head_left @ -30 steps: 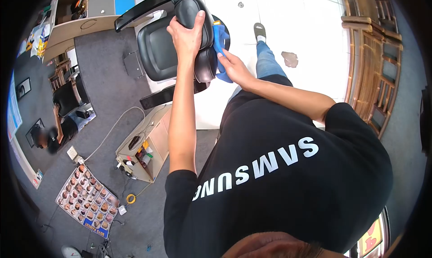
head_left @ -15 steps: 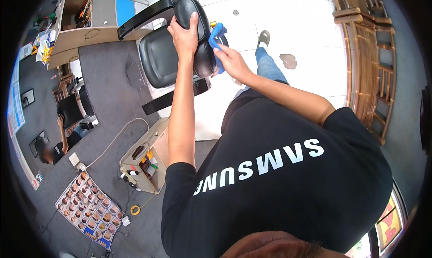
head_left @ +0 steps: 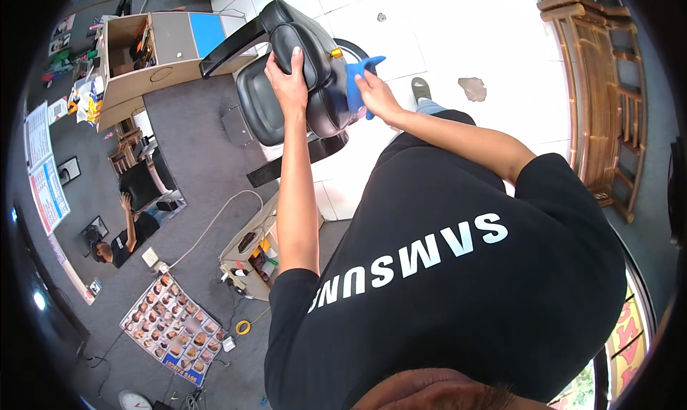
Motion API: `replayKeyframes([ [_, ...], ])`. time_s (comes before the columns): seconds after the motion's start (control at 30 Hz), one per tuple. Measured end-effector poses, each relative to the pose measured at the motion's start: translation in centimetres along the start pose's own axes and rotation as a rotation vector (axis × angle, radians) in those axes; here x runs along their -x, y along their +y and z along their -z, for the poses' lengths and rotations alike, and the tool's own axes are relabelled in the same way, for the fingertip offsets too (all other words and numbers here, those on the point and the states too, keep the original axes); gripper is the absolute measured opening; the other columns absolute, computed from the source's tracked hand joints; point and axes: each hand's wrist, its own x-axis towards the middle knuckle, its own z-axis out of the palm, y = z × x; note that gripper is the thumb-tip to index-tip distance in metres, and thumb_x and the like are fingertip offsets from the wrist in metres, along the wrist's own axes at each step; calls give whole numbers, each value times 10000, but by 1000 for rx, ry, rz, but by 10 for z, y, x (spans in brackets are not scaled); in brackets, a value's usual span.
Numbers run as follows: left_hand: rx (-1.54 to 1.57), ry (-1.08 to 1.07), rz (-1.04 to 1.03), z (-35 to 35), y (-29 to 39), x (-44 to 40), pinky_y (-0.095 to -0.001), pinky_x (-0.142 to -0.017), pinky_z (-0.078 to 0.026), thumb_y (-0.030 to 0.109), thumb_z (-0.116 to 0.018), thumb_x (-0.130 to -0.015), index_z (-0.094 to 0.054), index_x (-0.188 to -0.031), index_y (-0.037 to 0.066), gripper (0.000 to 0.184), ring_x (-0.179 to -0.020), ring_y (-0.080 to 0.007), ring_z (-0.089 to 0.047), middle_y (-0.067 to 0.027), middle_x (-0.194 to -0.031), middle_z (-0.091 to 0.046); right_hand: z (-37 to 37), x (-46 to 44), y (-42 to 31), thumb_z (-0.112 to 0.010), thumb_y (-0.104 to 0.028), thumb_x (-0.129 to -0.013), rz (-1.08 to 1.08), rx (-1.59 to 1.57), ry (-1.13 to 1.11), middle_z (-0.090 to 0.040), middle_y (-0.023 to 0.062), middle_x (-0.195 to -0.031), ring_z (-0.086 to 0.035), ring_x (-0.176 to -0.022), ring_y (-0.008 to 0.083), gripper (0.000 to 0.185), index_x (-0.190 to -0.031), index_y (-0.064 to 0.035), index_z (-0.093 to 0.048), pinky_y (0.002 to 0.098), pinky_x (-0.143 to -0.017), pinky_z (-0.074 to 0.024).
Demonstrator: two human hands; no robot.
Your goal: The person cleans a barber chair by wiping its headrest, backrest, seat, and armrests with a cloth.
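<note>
A black padded barber chair point(head_left: 261, 99) stands at the upper centre, with its backrest point(head_left: 293, 49) toward me. My left hand point(head_left: 288, 88) grips the backrest's side edge, its thumb on the near face and its other fingers around the inner side. Bunched in my right hand point(head_left: 378, 96) is a blue cloth point(head_left: 356, 81), which lies against the back of the chair. A small orange-yellow piece point(head_left: 336, 53) sits on the backrest just above the cloth.
Bamboo benches point(head_left: 597, 88) line the right side. At the upper left is a wooden cabinet point(head_left: 150, 77); a small open cabinet point(head_left: 250, 249) stands lower down. A haircut poster point(head_left: 172, 324), cables and a mirror reflecting a person are at left.
The blue cloth has spread out and shifted right and slightly down with my right hand. My left hand keeps its hold on the backrest. The whole view has shifted, showing the chair lower.
</note>
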Motion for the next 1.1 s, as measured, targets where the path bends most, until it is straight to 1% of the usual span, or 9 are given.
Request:
replayKeyframes([
  [0.03, 5, -3, 0, 1, 0, 0, -435, -1155, -376, 544, -704, -968, -503, -1452, -76, 811, -1339, -368, -514, -251, -1427, -506, 1, 0, -19, -451, -349, -1108, 60, 0, 18, -695, 236, -957, -687, -918, 463, 342, -1255, -69, -581, 519, -833, -504],
  [0.07, 11, -6, 0, 1, 0, 1, -428, -1160, -369, 547, -697, -974, -512, -1449, -78, 806, -1350, -358, -506, -250, -1444, -504, 2, -6, -33, -471, -338, -1120, 82, 49, -44, -716, 175, -1085, -682, -995, 268, 465, -1492, -65, -533, 412, -911, -523],
  [0.13, 12, -4, -12, 1, -4, 0, -408, -1139, -388, 507, -676, -1003, -517, -1444, -71, 744, -1312, -318, -536, -228, -1424, -533, -33, -42, -2, -494, -291, -1106, 648, 96, 181, -684, 241, -1225, -654, -1152, 344, 489, -1518, -28, -498, 472, -985, -493],
  [0.17, 13, -20, -9, 2, -8, -1, -420, -1151, -379, 502, -678, -1001, -499, -1459, -77, 760, -1337, -340, -522, -240, -1438, -522, -34, -47, -5, -517, -210, -1069, 656, 98, 71, -634, 276, -1330, -595, -1264, 386, 469, -1487, 4, -519, 512, -1020, -462],
  [0.4, -4, -46, 31, 8, -14, 2, -403, -1166, -360, 495, -648, -1021, -463, -1491, -88, 771, -1352, -333, -521, -242, -1462, -537, 34, 2, 6, -540, -125, -949, -195, 61, -546, -690, 245, -1144, -684, -1061, 331, 472, -1407, -23, -588, 439, -904, -541],
  [0.5, 20, -54, 47, 7, -17, 1, -392, -1153, -371, 474, -644, -1031, -472, -1485, -77, 734, -1326, -309, -537, -222, -1437, -566, 29, -8, 63, -554, -144, -951, -405, -405, -332, -702, 168, -1070, -681, -1034, 214, 404, -1322, -6, -637, 371, -881, -549],
  [0.67, 41, -58, 43, 6, -1, 5, -364, -1069, -434, 466, -596, -1056, -506, -1465, -42, 659, -1192, -254, -593, -184, -1314, -631, 48, -51, -19, -650, -206, -943, -294, -711, -280, -689, 81, -1056, -657, -1002, 167, 325, -1213, -26, -664, 353, -877, -541],
  [0.83, 69, -60, 44, 6, -10, 2, -374, -1109, -406, 450, -628, -1045, -494, -1470, -63, 679, -1257, -280, -569, -199, -1379, -600, 11, -139, -38, -658, -258, -908, 46, -259, -356, -658, 55, -961, -599, -928, 164, 265, -1098, -73, -670, 354, -841, -495],
  [1.1, 36, -38, 39, 8, -12, 4, -378, -1132, -388, 450, -672, -1017, -499, -1459, -82, 712, -1275, -300, -564, -221, -1388, -596, -1, -83, -15, -631, -243, -855, -175, -290, -391, -535, 38, -793, -495, -735, 151, 162, -851, -83, -608, 368, -655, -423],
])
